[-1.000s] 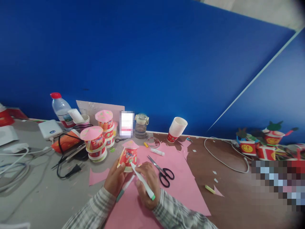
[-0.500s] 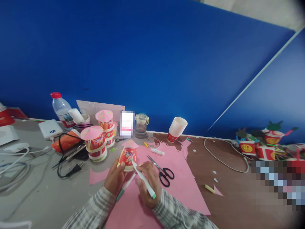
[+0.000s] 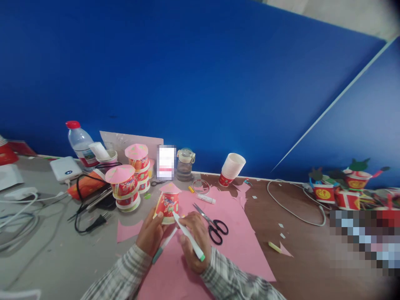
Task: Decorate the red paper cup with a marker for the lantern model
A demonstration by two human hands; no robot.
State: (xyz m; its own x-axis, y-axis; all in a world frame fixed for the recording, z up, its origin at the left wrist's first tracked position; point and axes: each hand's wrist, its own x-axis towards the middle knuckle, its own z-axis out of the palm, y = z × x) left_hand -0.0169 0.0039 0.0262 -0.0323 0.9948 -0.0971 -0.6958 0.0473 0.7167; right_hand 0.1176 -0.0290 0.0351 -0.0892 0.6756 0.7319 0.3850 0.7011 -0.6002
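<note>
My left hand (image 3: 151,233) is closed around the lower side of a red printed paper cup (image 3: 168,204), which stands rim down with a pink paper cone on top. In my right hand (image 3: 195,235) is a white marker (image 3: 189,237) with a green end; its tip meets the cup near the lower edge. Beneath both hands spreads a sheet of pink paper (image 3: 237,258). A second pen (image 3: 165,245) lies on it between my wrists. Black-handled scissors (image 3: 214,227) rest on the paper, right of my right hand, their blades slightly apart.
Cup towers with pink cone tops (image 3: 121,187) stand at left, near a black plug (image 3: 96,222) and cables. Behind are a glue stick (image 3: 206,198), a lidded clear bottle (image 3: 185,164) and stacked paper cups (image 3: 231,168). Decorated cups (image 3: 325,193) stand far right. A blue partition (image 3: 200,83) closes the back.
</note>
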